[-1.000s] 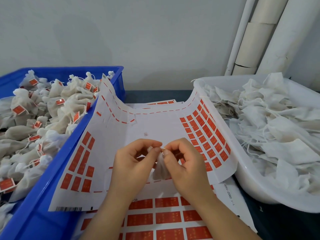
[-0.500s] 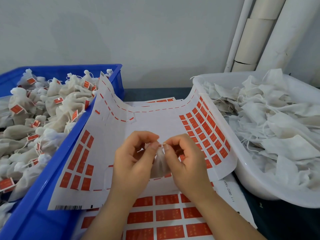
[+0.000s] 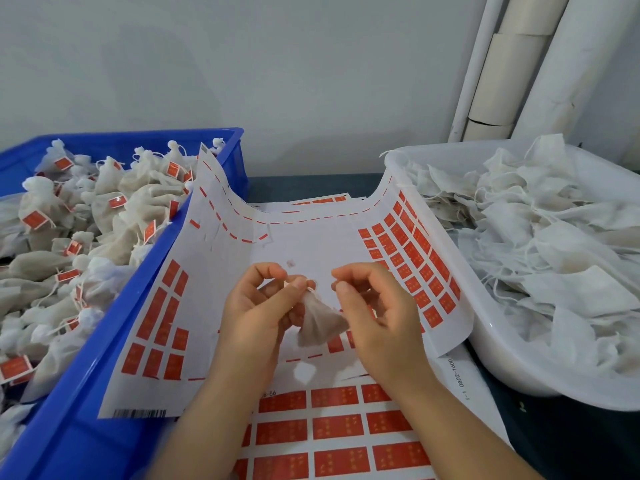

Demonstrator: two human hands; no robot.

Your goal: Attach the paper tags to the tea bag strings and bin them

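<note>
The left hand (image 3: 256, 306) is pinching the tea bag (image 3: 320, 323) by its tied neck, above the centre of the tag sheet (image 3: 311, 244). The bag's long axis is slanting down toward the right hand (image 3: 377, 313), which is curling just beside it; whether it is holding anything cannot be told.

Blue bin (image 3: 104, 358), white tub (image 3: 491, 358), orange-red tags (image 3: 408, 251), beige tea bag (image 3: 320, 323)

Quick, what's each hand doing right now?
Left hand: pinching the tea bag by its top.
Right hand: fingers curled; whether it holds anything cannot be told.
</note>
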